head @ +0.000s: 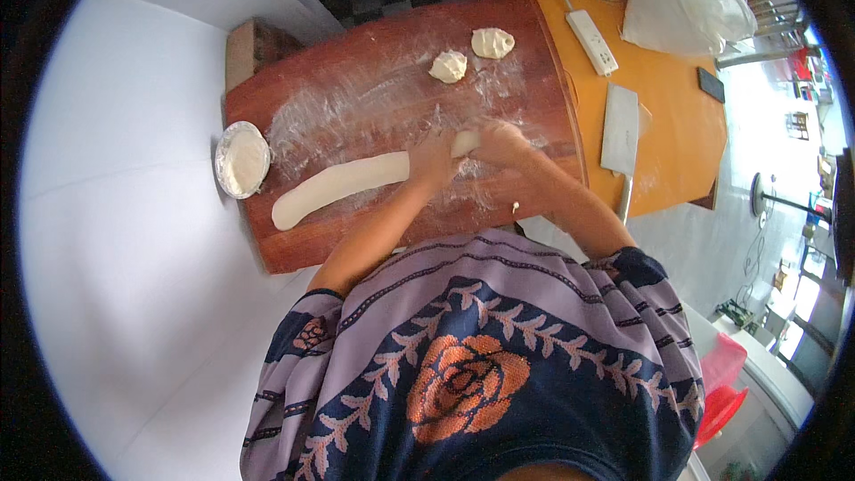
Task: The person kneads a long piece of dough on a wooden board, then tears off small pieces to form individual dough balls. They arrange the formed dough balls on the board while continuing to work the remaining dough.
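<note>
A long roll of pale dough (pixel 340 182) lies on a floured reddish wooden board (pixel 374 40). My left hand (pixel 433 159) is closed around the roll near its right end. Just to the right, my right hand (pixel 501 141) grips the end of the same roll, slightly blurred, with a short stretch of dough showing between the two hands. Two separate lumps of dough, one nearer (pixel 448 67) and one farther (pixel 493 43), rest beyond my hands on the board.
A bowl of flour (pixel 242 160) stands at the board's left edge beside a white wall. On the orange table (pixel 674 167) at the right are a cleaver (pixel 620 130), a power strip (pixel 592 42), a dark phone (pixel 711 85) and a white plastic bag (pixel 688 3).
</note>
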Action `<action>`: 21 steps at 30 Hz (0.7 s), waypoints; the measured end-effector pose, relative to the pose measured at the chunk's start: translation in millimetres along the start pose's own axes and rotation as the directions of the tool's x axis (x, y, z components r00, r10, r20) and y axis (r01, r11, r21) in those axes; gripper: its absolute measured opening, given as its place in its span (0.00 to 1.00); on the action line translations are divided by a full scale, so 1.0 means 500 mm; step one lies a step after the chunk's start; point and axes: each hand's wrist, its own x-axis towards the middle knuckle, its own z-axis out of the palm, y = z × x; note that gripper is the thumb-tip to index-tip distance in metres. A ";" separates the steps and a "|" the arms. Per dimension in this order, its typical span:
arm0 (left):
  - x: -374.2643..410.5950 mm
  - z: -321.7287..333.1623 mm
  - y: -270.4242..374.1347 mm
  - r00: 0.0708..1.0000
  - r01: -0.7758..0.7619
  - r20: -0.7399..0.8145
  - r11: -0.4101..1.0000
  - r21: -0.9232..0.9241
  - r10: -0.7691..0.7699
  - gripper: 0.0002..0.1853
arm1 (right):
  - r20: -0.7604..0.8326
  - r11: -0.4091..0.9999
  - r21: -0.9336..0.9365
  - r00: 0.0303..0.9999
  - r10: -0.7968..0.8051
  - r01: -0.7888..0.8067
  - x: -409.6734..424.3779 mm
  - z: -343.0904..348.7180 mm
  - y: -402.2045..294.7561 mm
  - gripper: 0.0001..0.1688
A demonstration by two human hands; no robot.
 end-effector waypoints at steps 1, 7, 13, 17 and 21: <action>-0.001 0.002 0.021 1.000 -0.012 -0.009 1.000 -0.010 0.012 0.29 | 0.029 0.984 0.151 0.996 0.089 -0.092 -0.018 -0.009 0.025 0.31; -0.001 0.012 0.037 0.996 -0.046 -0.090 0.965 -0.257 0.023 0.26 | 0.199 0.034 0.963 0.788 0.582 -0.268 -0.069 0.021 0.061 0.30; 0.009 -0.016 0.025 0.977 -0.125 -0.200 0.962 -0.243 0.076 0.30 | 0.262 -0.349 0.936 0.732 0.629 -0.035 -0.030 0.026 -0.040 0.27; 0.006 -0.008 0.027 0.934 -0.152 -0.337 0.985 -0.085 0.115 0.33 | 0.208 -0.133 0.978 0.749 0.629 -0.160 -0.014 -0.011 -0.055 0.18; 0.022 -0.026 0.044 0.991 0.030 0.130 0.995 -0.092 -0.018 0.35 | 0.100 -0.025 0.994 0.821 0.562 -0.104 -0.016 0.027 -0.027 0.20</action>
